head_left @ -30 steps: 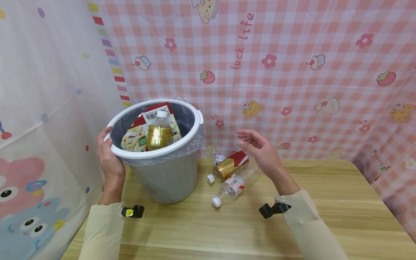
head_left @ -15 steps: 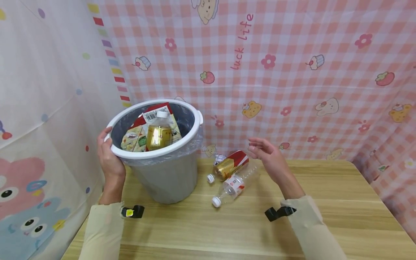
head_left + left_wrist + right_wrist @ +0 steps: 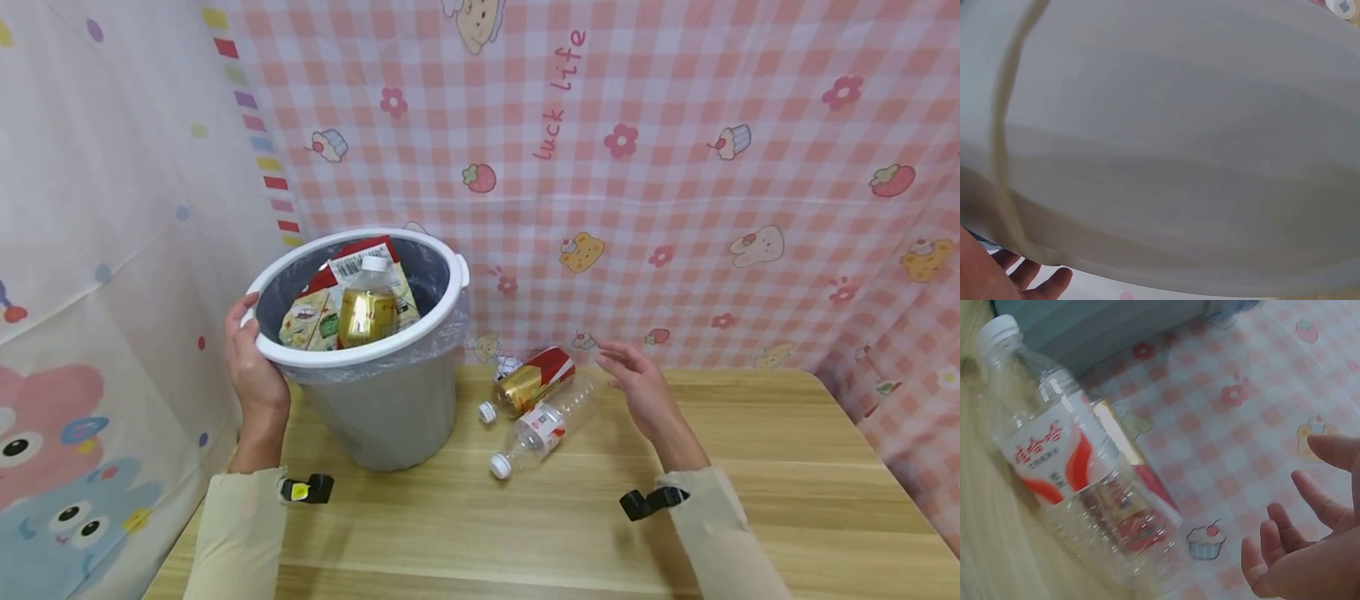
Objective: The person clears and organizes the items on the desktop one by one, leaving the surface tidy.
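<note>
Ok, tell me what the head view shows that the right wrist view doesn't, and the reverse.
Only the head view shows the left hand gripping the bin's white rim, the bottle and packets inside, and the wooden table. Only the right wrist view shows the clear bottle label's red lettering up close. Both show that bottle lying down, the red and gold bottle behind it, and the right hand open, holding nothing.

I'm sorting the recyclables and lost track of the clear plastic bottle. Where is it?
In the head view the clear bottle lies on its side on the table, right of the bin, against the gold bottle, just left of the open right hand.
</note>
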{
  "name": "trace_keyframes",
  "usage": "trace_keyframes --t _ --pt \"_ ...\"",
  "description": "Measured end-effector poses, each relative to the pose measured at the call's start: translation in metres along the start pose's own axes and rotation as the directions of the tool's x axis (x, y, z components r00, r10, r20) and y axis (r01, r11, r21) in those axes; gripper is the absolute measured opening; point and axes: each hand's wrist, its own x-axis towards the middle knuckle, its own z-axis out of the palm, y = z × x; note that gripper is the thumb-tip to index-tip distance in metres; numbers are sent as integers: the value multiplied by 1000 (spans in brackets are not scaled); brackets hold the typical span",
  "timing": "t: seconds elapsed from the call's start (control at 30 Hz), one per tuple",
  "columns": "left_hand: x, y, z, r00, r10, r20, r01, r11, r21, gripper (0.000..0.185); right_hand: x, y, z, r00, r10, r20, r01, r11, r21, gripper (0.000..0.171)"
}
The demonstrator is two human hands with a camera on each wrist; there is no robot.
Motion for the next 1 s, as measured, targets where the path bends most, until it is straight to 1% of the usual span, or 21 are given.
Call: trace_keyframes --t 0.17,0.33,0.43,0.6,0.73,0.83,1.0 --pt "1 0 1 1000 9 1 -9 1000 4 44 4 13 -3 998 62 -17 -62 998 -5 53" --pt "0 0 1 1000 15 2 -15 1000 3 44 10 31 -5 991 126 -56 -126 992 -8 50" --pt "-1 0 1 1000 16 2 -16 1000 -1 44 12 41 -6 987 145 -65 -146 989 -19 50" --pt "-1 0 1 1000 16 1 -16 1000 -3 44 15 54 -8 982 186 -21 -186 982 -21 55" --pt "-1 1 1 1000 12 0 -12 1000 5 44 19 60 -6 977 208 35 -208 978 -23 59" --pt "-2 1 1 1000 9 2 -9 1000 14 44 20 64 -3 976 208 64 -206 978 -30 62" --pt "-1 2 1 1000 8 0 -8 1000 14 44 23 71 1 978 189 85 -186 982 -38 64"
